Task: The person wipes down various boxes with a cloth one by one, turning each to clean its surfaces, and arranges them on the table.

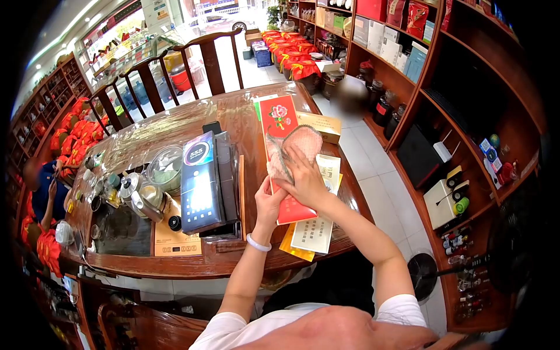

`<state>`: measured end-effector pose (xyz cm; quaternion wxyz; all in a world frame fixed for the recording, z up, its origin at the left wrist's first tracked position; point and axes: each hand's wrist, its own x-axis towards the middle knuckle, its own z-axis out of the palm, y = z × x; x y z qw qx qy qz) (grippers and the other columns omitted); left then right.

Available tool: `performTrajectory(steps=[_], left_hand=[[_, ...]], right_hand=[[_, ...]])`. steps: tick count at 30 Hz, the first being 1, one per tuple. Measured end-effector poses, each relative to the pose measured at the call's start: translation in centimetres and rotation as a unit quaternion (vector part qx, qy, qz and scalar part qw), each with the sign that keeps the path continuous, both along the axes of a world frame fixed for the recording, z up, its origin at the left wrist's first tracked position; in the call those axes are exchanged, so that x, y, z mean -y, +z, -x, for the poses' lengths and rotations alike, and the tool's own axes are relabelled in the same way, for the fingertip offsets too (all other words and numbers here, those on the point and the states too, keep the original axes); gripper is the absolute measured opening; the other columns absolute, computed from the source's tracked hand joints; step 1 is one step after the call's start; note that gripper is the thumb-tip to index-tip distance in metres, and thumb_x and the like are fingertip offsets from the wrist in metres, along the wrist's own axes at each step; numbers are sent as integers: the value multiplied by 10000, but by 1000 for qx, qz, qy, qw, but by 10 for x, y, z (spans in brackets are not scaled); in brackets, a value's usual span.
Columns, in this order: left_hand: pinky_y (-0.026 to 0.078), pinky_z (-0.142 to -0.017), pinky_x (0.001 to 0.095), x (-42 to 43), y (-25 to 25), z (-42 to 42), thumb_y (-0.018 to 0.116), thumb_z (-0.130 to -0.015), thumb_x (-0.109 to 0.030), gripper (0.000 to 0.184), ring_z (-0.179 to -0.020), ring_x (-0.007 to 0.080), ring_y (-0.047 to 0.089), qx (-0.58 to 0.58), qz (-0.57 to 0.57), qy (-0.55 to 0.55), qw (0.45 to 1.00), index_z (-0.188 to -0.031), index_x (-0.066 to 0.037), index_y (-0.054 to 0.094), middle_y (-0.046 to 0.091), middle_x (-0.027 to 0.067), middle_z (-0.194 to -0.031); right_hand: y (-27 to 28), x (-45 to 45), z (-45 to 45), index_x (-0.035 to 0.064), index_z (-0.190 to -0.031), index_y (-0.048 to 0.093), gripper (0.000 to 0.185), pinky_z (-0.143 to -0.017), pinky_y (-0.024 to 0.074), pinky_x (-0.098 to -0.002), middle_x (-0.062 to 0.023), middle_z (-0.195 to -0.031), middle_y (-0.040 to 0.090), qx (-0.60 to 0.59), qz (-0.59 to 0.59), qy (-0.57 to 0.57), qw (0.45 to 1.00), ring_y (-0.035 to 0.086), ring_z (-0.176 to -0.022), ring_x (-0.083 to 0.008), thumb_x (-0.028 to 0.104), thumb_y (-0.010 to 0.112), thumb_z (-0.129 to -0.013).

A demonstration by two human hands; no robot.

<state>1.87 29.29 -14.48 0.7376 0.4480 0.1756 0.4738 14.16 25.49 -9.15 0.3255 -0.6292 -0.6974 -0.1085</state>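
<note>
A long red flat box [282, 102] with a pink flower print lies in front of me at the table's right side. My left hand [269, 203] is closed around its left edge, the thumb near the cloth. A pinkish cloth [305, 140] with a dark striped border is spread over the middle of the box. My right hand [304, 179] presses on that cloth, fingers bent around part of it. Under and beside the red box lie a pale printed packet [312, 235], a yellow packet [296, 248] and a tan box [322, 124].
A dark blue box [198, 184] stands on the wooden table [233, 108] to the left. Beyond it are a kettle [140, 195] and a glass pot [165, 166]. Chairs [213, 64] line the far side. Shelves [396, 64] rise at right. Another person [44, 189] is at far left.
</note>
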Motion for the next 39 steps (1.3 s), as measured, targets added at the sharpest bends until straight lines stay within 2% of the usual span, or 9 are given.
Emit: performTrajectory(steps=[6, 8, 10, 15, 18, 20, 26, 30, 39], left_hand=[[531, -718, 259, 4, 7, -1, 631, -810, -8, 326, -809, 120, 618, 6, 26, -14, 1000, -1105, 34, 500, 619, 87, -977], [534, -716, 262, 5, 7, -2, 631, -811, -11, 318, -808, 123, 621, 4, 31, -14, 999, -1098, 33, 504, 621, 88, -973], [537, -714, 264, 5, 7, -2, 631, -812, -14, 309, -806, 126, 623, 3, 37, -15, 999, -1092, 32, 507, 623, 90, -970], [540, -715, 266, 5, 7, -3, 628, -814, -15, 295, -807, 134, 628, -11, 53, -23, 998, -1080, 34, 511, 623, 95, -970], [542, -712, 265, 5, 8, -2, 627, -814, -15, 293, -804, 135, 629, -13, 62, -25, 998, -1078, 36, 510, 623, 95, -966], [543, -708, 265, 6, 8, -3, 624, -814, -10, 294, -801, 135, 629, -17, 63, -18, 998, -1080, 37, 509, 623, 95, -965], [540, -690, 259, 3, 3, -3, 605, -821, -9, 294, -778, 135, 630, -6, 66, 17, 998, -1094, 45, 509, 624, 97, -952], [518, -709, 244, -3, -2, -1, 593, -830, -5, 295, -811, 121, 619, 11, 73, 60, 995, -1106, 42, 498, 617, 94, -984], [500, -700, 265, -14, -14, -2, 574, -873, -97, 254, -814, 139, 613, 7, 126, 125, 984, -1068, 53, 509, 613, 107, -966]], right_hand=[[5, -41, -20, 24, -1213, 521, 597, -989, 237, -591, -145, -1371, 380, -37, 33, -43, 998, 280, -1318, -270, 426, 614, -782], [7, -52, -27, 31, -1240, 500, 611, -1009, 210, -579, -147, -1383, 368, -44, 54, -52, 996, 268, -1325, -272, 429, 606, -788], [4, -61, -34, 12, -1221, 513, 621, -993, 271, -545, -126, -1393, 367, -66, 41, -81, 994, 279, -1320, -271, 444, 607, -786], [-7, -79, -54, 27, -1246, 484, 605, -1023, 301, -435, -231, -1361, 363, -92, 8, -62, 994, 348, -1266, -354, 399, 620, -788], [-11, -82, -55, 44, -1297, 439, 622, -1035, 284, -432, -254, -1368, 338, -173, 32, -39, 984, 330, -1270, -380, 392, 590, -805], [-20, -84, -53, 21, -1210, 510, 524, -1027, 303, -405, -251, -1313, 406, -249, -15, -41, 967, 395, -1211, -389, 300, 641, -786], [-28, -50, -41, 17, -1200, 521, 492, -1031, 295, -385, -232, -1240, 473, -206, -48, 32, 977, 411, -1184, -378, 234, 661, -781], [-28, -7, -15, 5, -1244, 472, 543, -1032, 302, -419, -299, -1338, 346, -252, 28, 49, 966, 322, -1261, -422, 291, 628, -809], [-26, 33, 5, 6, -1237, 485, 548, -993, 356, -413, -288, -1368, 309, -267, 56, 63, 960, 361, -1242, -413, 255, 657, -779]])
